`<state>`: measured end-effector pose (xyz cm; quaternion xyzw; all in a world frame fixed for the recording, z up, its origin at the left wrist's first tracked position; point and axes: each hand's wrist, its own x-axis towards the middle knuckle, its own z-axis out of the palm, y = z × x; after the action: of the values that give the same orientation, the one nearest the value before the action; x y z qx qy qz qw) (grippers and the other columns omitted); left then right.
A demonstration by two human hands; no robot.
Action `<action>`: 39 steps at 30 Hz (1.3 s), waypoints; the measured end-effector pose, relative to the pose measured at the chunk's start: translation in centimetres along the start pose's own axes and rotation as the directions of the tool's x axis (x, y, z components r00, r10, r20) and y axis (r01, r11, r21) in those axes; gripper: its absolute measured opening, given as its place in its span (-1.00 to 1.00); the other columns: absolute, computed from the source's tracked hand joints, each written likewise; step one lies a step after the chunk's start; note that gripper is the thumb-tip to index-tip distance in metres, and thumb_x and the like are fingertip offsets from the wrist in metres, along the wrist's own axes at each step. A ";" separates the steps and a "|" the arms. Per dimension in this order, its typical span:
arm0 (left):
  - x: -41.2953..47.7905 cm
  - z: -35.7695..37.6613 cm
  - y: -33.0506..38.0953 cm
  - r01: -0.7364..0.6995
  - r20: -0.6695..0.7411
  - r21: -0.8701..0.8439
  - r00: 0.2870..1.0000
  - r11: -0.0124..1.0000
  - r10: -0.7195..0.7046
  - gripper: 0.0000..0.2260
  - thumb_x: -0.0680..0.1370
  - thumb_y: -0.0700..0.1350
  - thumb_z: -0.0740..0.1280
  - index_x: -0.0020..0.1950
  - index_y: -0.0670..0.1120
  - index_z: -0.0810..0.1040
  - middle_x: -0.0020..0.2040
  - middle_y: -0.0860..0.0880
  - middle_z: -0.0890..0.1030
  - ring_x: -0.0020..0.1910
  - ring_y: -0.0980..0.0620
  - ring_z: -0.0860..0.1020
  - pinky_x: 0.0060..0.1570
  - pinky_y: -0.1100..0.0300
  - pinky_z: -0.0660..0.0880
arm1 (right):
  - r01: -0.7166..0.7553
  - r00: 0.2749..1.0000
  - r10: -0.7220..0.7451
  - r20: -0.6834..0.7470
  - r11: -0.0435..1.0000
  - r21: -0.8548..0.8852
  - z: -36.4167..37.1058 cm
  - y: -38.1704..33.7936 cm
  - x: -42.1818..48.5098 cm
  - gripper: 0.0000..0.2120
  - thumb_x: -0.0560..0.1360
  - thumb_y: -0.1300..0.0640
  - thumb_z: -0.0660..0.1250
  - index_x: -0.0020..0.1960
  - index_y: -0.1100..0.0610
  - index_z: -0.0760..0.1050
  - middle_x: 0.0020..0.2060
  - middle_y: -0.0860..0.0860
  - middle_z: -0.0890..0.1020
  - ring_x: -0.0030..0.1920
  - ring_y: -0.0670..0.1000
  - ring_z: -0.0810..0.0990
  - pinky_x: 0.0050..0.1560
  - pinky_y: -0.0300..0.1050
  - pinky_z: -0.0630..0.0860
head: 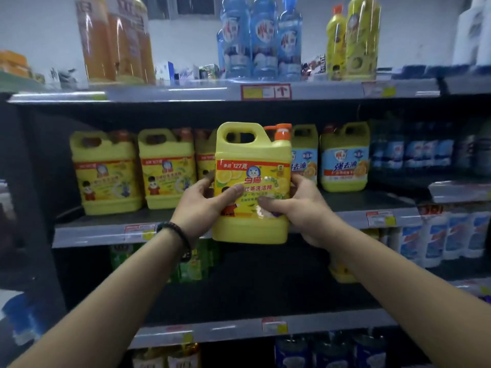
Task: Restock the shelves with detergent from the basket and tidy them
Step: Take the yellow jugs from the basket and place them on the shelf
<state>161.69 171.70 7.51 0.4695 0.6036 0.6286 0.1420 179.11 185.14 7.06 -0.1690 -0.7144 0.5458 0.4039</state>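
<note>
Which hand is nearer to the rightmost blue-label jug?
Right. The right hand grips the held jug left of the blue-label jug; the left hand grips the opposite side.

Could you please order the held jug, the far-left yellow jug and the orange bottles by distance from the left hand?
1. Held jug, gripped in the left hand, centre.
2. Far-left yellow jug, middle shelf, to the left.
3. Orange bottles, top shelf, upper left.

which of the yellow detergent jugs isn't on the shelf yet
The jug with the orange pump, gripped between left hand and right hand before the middle shelf; the other jugs stand on it.
</note>
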 end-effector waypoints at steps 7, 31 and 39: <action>8.0 -2.7 -2.0 -0.041 -0.092 0.155 0.994 0.987 0.056 -0.51 0.53 0.22 0.49 0.41 0.10 0.57 0.24 0.09 0.70 0.17 0.05 0.67 0.19 0.00 0.64 | 0.007 0.999 -0.006 -0.048 0.999 0.034 3.0 0.6 9.1 -0.47 0.36 0.22 0.70 0.23 0.00 0.58 0.02 -0.06 0.78 0.02 0.00 0.78 0.09 0.10 0.74; 12.4 -2.5 -10.2 -0.076 -0.363 0.691 0.823 0.719 0.436 -0.52 0.56 -0.24 0.48 0.48 -0.11 0.54 0.25 -0.16 0.59 0.22 -0.16 0.56 0.25 0.00 0.52 | 0.100 0.986 -0.159 -0.055 0.817 -0.567 6.8 7.1 18.0 -0.50 0.51 0.04 0.59 0.37 0.10 0.50 0.24 0.02 0.67 0.10 -0.07 0.57 0.09 -0.14 0.45; 11.3 -2.6 -9.6 -0.217 -0.321 0.687 0.766 0.693 0.557 -0.79 0.58 -0.25 0.37 0.20 -0.14 0.63 0.07 -0.13 0.61 0.02 -0.11 0.58 0.07 -0.06 0.57 | 0.075 0.993 -0.120 -0.016 0.718 -0.692 5.9 6.1 15.6 -0.61 0.59 -0.02 0.49 0.33 0.09 0.49 0.19 0.05 0.67 0.15 0.08 0.66 0.14 0.03 0.62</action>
<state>150.17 180.73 4.13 0.4277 0.6702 0.5131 -0.3234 163.80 194.15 7.18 -0.2854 -0.8616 0.2137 0.3613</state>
